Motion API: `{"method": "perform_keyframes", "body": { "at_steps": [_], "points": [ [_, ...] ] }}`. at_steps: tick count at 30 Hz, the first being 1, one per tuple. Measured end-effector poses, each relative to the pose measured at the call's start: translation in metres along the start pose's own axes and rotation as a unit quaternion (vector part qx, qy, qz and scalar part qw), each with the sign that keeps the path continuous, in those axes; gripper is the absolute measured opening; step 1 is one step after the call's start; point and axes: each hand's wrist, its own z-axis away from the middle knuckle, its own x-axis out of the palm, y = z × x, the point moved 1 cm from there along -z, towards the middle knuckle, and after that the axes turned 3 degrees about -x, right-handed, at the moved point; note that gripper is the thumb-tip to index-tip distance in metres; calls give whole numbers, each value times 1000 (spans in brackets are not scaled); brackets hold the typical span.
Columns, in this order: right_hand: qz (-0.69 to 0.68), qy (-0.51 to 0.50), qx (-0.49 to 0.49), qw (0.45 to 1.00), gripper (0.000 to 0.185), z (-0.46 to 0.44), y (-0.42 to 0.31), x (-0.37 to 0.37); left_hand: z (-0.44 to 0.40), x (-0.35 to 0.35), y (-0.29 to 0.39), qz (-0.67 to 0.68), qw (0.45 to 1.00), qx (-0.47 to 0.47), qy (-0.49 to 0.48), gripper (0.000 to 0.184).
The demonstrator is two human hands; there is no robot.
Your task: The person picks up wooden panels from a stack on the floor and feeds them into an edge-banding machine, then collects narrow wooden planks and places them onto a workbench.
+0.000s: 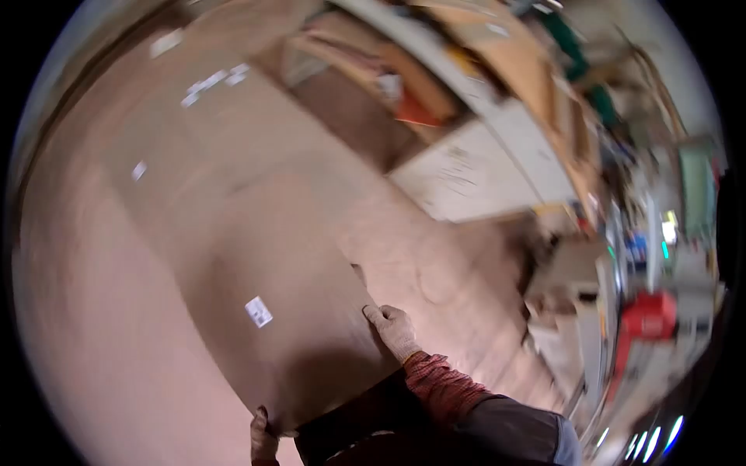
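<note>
A large flat brown board (299, 342) with a white printed label (259, 311) fills the space in front of my body. My right hand (393, 329), which looks gloved, grips its right edge with the thumb on top. At the near left corner, my left hand (263, 436) is closed on the same board, its fingers partly cut off by the lower edge of the view. Beyond it lies another brown board surface (217, 140) with several small white labels. Blur hides where one board ends and the other begins.
A white cabinet or bench panel (474, 171) stands to the right, with an open shelf of wood pieces (404, 78) beside it. Further right are a red machine part (649, 314) and a cluttered bench. Pinkish-brown floor (85, 311) runs along the left.
</note>
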Motion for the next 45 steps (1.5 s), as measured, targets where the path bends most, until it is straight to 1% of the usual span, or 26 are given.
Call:
{"method": "perform_keyframes", "body": {
  "at_steps": [3,5,6,7,8,9,10,11,13,14,16,17,19,21,23,26,28,31,32,33,36,38,39,41,42,45],
  "points": [
    [-90,40,25,995,52,70,31,-62,43,24,19,-125,992,11,-1,62],
    [-149,60,20,987,50,110,45,-101,81,47,54,-365,930,-18,-40,51],
    [-151,117,1,982,50,169,30,-119,71,-27,41,-505,847,157,-58,58],
    [-165,149,-12,975,50,197,28,-138,88,-1,72,-520,833,173,-67,58],
    [-190,134,-9,973,50,205,53,-163,120,78,84,-413,898,140,-56,53],
    [-210,180,-4,961,50,212,82,-202,128,158,79,-295,948,105,-60,49],
    [-221,247,-8,944,51,226,96,-220,118,190,77,-272,946,137,-110,37],
    [-232,268,-13,935,51,234,124,-233,111,220,74,-281,939,145,-132,37],
    [-293,350,4,890,50,260,188,-253,112,271,59,-334,909,82,-234,32],
    [-309,358,1,881,50,268,217,-277,123,310,39,-351,903,106,-224,31],
    [-364,391,42,844,47,293,267,-313,118,356,1,-397,871,74,-278,31],
    [-330,417,83,843,45,316,263,-342,129,400,-23,-403,871,56,-274,32],
    [-450,445,39,773,45,321,326,-366,153,468,-67,-441,860,28,-256,33],
    [-444,442,100,773,46,321,413,-396,166,515,-112,-475,848,6,-234,35],
    [-433,451,119,772,49,326,436,-431,155,549,-156,-419,855,-88,-294,37],
    [-315,418,196,829,60,329,504,-474,134,578,-221,-424,844,-26,-329,39],
    [-289,421,220,831,62,322,549,-493,150,605,-248,-415,841,-71,-339,40],
    [-227,381,236,865,64,344,527,-532,160,634,-279,-398,838,-149,-343,43],
    [-140,455,247,844,64,356,509,-538,160,642,-289,-397,831,-190,-340,44],
    [-50,525,256,810,64,361,503,-543,161,651,-300,-401,830,-190,-339,44],
    [-132,764,214,594,58,389,509,-493,163,678,-336,-410,820,-187,-354,44],
    [-272,739,202,582,49,398,497,-446,163,694,-355,-404,832,-195,-328,45],
    [-447,662,208,565,45,389,492,-419,165,702,-364,-397,833,-202,-328,45],
    [-698,516,83,490,38,342,472,-388,169,715,-371,-382,822,-192,-376,48],
    [-771,458,-48,440,36,316,455,-381,154,712,-380,-385,820,-194,-377,48],
    [-717,498,-120,474,29,269,398,-428,112,707,-385,-418,771,-166,-451,43]
  ]
}}
